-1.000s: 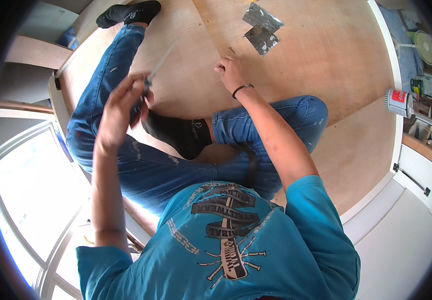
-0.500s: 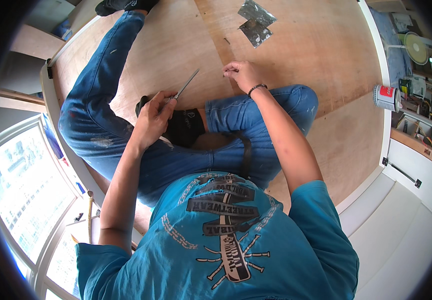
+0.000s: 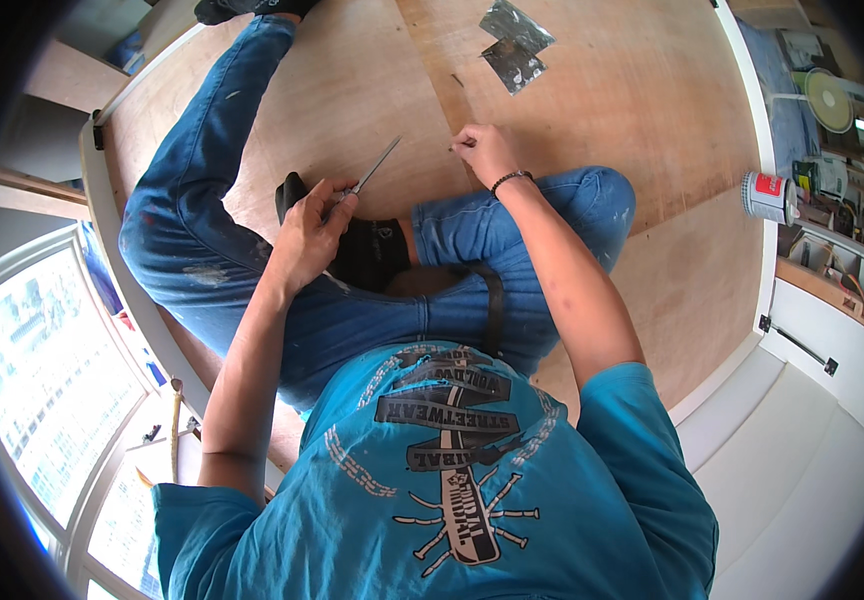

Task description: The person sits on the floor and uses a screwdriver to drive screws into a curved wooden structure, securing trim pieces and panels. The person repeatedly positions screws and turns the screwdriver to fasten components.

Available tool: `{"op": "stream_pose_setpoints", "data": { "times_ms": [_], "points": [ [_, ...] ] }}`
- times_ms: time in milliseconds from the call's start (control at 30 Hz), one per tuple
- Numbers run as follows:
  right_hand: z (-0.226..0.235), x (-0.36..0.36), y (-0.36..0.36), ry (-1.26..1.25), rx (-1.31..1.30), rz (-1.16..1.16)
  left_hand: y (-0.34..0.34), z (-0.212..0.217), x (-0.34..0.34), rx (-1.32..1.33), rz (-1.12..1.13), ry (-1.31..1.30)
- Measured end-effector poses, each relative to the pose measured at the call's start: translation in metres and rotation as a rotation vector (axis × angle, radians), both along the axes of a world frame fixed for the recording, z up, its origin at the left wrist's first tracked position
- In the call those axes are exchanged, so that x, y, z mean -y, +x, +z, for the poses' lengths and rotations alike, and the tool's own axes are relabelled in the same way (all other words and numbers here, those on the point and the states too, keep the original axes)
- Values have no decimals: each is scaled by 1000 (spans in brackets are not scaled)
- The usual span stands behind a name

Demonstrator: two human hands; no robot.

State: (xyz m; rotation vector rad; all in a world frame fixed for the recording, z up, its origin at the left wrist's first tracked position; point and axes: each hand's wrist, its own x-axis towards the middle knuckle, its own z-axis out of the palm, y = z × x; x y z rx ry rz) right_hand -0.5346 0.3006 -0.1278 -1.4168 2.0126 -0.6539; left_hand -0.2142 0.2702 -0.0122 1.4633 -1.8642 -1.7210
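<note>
My left hand (image 3: 314,228) is closed around the handle of a slim grey metal tool (image 3: 380,164). The tool's straight, narrow shaft points up and to the right, above the wood panel (image 3: 332,110). Its handle is mostly hidden in my fingers, so its exact kind does not show. To the right, my right hand (image 3: 489,152) hovers close over the panel with thumb and fingertips pinched together. Whatever sits in that pinch is too small to make out. Beyond it lie a small dark sliver (image 3: 458,80) and two overlapping shiny dark sheets (image 3: 514,50).
I sit cross-legged on the panel, my jeans (image 3: 192,210) around the work. A tin with a red label (image 3: 769,197) stands at the right edge. Past that edge are a round fan (image 3: 829,100) and a tray of tools (image 3: 837,262). A bright window (image 3: 52,380) is at left.
My right hand has shifted very slightly right, still pinched. My left hand and the tool are nearly in the same place. The whole view has moved a little.
</note>
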Motion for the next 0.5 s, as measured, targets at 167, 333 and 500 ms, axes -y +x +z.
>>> {"op": "stream_pose_setpoints", "data": {
  "times_ms": [167, 333, 500],
  "points": [
    [1, 1, 4, 49, -151, 64, -2, 2, 0, 8, 10, -16],
    [-14, -1, 0, 44, -25, 19, -12, 7, -2, 34, -48, -61],
    [-14, -2, -5, 90, 19, -5, -31, 15, -7, 19, -98, -22]
  ]
}}
